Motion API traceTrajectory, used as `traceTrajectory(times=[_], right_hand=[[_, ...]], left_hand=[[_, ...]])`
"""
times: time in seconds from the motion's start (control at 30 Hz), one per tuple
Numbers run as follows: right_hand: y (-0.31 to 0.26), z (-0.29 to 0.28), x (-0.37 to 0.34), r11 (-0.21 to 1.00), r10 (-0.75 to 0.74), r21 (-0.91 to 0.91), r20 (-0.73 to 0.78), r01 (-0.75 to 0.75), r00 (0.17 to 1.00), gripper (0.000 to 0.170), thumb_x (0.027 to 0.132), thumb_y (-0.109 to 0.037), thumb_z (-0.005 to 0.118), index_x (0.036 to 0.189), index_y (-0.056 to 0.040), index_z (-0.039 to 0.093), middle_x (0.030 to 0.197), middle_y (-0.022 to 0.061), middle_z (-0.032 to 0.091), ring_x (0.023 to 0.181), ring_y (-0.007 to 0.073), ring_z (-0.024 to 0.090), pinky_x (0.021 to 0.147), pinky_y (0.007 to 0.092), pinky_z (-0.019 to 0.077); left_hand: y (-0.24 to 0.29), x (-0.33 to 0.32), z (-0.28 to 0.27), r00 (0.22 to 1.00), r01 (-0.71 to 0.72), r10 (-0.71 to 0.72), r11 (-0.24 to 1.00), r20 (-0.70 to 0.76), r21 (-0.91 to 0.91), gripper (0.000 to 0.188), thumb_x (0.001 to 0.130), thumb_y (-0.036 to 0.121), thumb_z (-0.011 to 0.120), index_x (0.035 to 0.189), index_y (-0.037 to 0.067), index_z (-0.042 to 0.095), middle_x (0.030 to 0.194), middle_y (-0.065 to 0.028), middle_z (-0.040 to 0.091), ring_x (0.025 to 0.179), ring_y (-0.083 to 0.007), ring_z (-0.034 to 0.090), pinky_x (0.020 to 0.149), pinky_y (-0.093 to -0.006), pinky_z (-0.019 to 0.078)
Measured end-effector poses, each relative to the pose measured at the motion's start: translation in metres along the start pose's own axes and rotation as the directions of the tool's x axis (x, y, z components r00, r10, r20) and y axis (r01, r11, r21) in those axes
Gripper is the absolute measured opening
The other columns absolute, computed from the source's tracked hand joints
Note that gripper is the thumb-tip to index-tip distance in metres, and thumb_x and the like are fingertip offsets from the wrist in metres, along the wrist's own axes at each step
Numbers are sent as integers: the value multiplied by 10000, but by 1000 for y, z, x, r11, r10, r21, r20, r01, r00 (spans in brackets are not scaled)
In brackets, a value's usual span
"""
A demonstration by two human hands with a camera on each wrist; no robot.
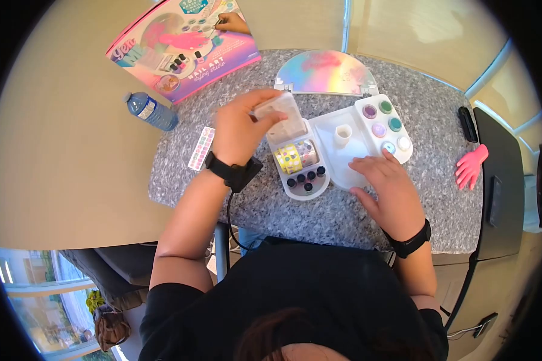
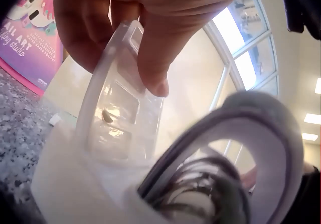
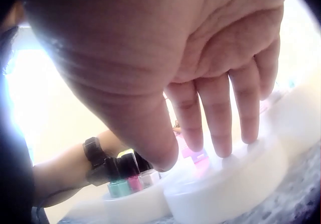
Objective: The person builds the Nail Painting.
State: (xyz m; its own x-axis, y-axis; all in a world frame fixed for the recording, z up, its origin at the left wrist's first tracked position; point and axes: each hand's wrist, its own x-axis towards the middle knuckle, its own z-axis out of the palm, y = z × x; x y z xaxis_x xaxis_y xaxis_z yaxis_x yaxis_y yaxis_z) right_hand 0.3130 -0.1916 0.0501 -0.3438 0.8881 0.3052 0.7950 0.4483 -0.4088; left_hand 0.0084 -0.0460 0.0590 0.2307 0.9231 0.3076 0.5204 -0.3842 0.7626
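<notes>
While the left hand (image 1: 241, 129) pinched a clear compartment tray (image 1: 292, 120) near its upper edge, thumb on one face and fingers on the other, the right hand (image 1: 394, 195) held nothing, its grip loose and its fingers extended over the near edge of the white organizer (image 1: 337, 161). The left grip was thus clamped on the clear tray, which stood tilted above the upper end of the organizer's left section; the left wrist view showed a small dark piece in one of its cells. Just below it in that section lay a yellow patterned roll (image 1: 288, 158) beside a silvery roll (image 1: 308, 153), and nearer the person stood small black-capped bottles (image 1: 310, 175). A short white cup (image 1: 342, 135) stood on the organizer's middle, with a block of six round pots (image 1: 394, 124) at its right; whether the right fingertips touched the surface, I could not tell. On the speckled counter (image 1: 439, 198), an iridescent panel (image 1: 325, 72) lay beyond the organizer, a sticker sheet (image 1: 202, 148) left of the left wrist, and a pink model hand (image 1: 471, 166) near the right edge, while a printed box (image 1: 183, 51) and a water bottle (image 1: 152, 111) stood at the far left.
</notes>
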Motion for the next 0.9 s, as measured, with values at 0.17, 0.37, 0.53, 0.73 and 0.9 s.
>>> traceTrajectory(times=[0.17, 0.37, 0.53, 0.73, 0.9], right_hand=[[-1, 1, 3, 1000, 9, 15, -8, -9, 1000, 417, 928, -153, 839, 1319, -82, 717, 1314, 125, 778, 1286, 335, 702, 1277, 552, 435], [1, 2, 0, 999, 24, 37, -29, -23, 999, 421, 921, -147, 842, 1320, -82, 720, 1288, 135, 779, 1273, 339, 704, 1274, 553, 436], [2, 1, 2, 999, 16, 40, -28, -15, 999, 431, 921, -154, 844, 1325, -79, 712, 1277, 135, 779, 1261, 343, 706, 1276, 554, 433], [-4, -1, 4, 1000, 10, 15, -10, -10, 1000, 430, 928, -156, 840, 1330, -75, 710, 1273, 155, 772, 1267, 362, 697, 1287, 559, 421], [-11, -12, 14, 999, -36, -21, -55, 35, 998, 415, 946, -169, 833, 1330, -69, 709, 1234, 171, 767, 1239, 390, 696, 1160, 533, 510]], left_hand=[[-2, -2, 3, 992, -124, 125, 972, 5, 199, 509, 920, 172, 913, 1411, 125, 786, 1223, -81, 841, 954, -206, 778, 802, -334, 599], [-42, -16, -53, 990, 75, -64, 993, -124, 89, 722, 908, 229, 915, 1570, 119, 647, 1269, -87, 829, 987, -282, 728, 909, -402, 583], [-82, -40, -90, 972, -161, 49, 850, 229, 501, 963, 781, 265, 1002, 1635, 142, 574, 1453, -79, 756, 1292, -314, 678, 1124, -482, 491], [-79, -48, -78, 945, -178, -20, 803, 325, 568, 1077, 801, 302, 987, 1726, 203, 443, 1465, -81, 728, 1469, -320, 606, 1344, -685, 179], [-77, -39, -56, 996, -31, -11, 876, 83, 482, 1232, 813, 269, 980, 1789, 115, 243, 1376, -124, 756, 1362, -341, 698, 1321, -684, 266]])
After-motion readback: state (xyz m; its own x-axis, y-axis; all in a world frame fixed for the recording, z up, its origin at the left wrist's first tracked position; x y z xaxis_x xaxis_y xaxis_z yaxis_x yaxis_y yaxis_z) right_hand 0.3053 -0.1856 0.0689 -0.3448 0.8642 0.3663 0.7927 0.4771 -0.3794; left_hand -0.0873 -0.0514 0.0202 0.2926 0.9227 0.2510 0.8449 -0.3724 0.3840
